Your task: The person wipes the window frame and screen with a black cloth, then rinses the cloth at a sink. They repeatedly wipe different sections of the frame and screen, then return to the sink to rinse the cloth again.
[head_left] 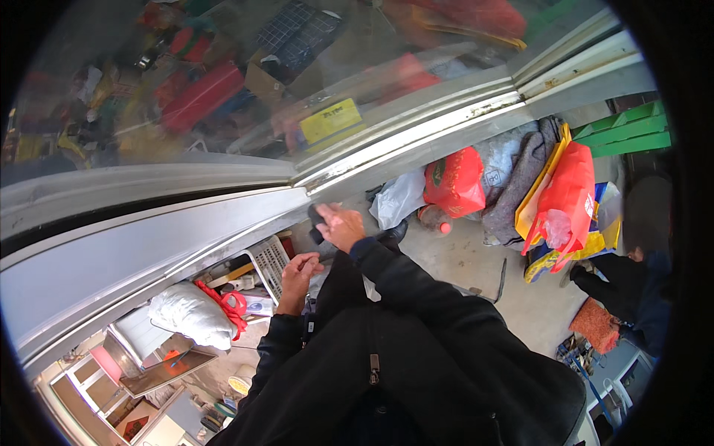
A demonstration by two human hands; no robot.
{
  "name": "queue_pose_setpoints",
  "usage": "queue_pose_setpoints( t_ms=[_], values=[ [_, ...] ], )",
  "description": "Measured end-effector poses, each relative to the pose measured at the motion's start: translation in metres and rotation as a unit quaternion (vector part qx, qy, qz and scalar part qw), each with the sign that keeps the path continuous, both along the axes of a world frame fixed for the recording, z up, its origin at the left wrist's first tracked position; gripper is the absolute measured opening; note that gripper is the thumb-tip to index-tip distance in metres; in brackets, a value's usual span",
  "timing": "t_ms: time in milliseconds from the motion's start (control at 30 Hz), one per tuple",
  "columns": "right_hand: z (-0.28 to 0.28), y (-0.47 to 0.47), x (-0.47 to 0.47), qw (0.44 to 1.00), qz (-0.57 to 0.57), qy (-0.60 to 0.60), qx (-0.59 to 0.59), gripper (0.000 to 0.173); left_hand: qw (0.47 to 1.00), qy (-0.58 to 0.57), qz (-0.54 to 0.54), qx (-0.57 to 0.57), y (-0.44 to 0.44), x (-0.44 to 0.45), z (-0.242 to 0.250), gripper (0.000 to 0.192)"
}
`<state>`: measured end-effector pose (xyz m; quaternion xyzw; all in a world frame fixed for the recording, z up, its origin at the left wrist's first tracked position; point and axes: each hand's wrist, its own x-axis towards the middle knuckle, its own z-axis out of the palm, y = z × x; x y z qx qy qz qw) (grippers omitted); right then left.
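Note:
My right hand (343, 226) is wrapped around a small black object (316, 218) just below the window frame (401, 148). Its far side is hidden by the fingers, so I cannot tell what it is. Lower and to the left, my left hand (297, 276) has its fingers curled, with thumb and forefinger close together. Whether anything is pinched there does not show. Beside that hand stands a white plastic basket (269, 266). A white plastic bag (397, 198) lies on the floor to the right of my right hand.
A red bag (454, 181), a bottle with a red cap (435, 218), a grey blanket (516, 192) and a red tote (563, 195) line the wall. A stuffed white sack (192, 315) sits at left. At far right is another person (630, 290). Behind the glass lies clutter.

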<state>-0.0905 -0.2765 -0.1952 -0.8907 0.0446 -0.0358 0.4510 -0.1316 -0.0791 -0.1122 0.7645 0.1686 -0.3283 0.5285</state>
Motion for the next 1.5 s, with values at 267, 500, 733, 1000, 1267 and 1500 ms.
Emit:
queue_pose_setpoints(
  t_ms=[267,500,733,1000,1267,1500],
  values=[
    [0.005,-0.042,0.023,0.979,-0.191,0.032,-0.056,0.046,0.998,0.026,0.038,-0.042,0.016,0.014,-0.001,0.029],
    [0.013,0.016,0.028,0.989,-0.063,0.132,-0.005,0.043,0.996,0.041,0.048,-0.06,0.023,0.042,0.015,0.052],
    [0.092,-0.047,-0.018,0.722,-0.124,0.129,0.668,0.04,0.922,0.136,0.038,-0.361,-0.02,0.056,0.041,0.077],
    [0.105,-0.066,-0.045,0.788,-0.133,0.175,0.576,0.054,0.952,0.019,0.08,-0.295,-0.054,0.038,0.047,0.035],
    [0.079,-0.05,-0.064,0.91,-0.028,0.176,0.374,0.061,0.927,0.12,0.209,-0.288,-0.06,-0.009,0.012,0.033],
    [0.011,-0.071,-0.02,0.994,-0.047,0.022,0.101,0.053,0.957,0.051,0.182,-0.218,-0.034,-0.045,0.017,0.047]
  ],
)
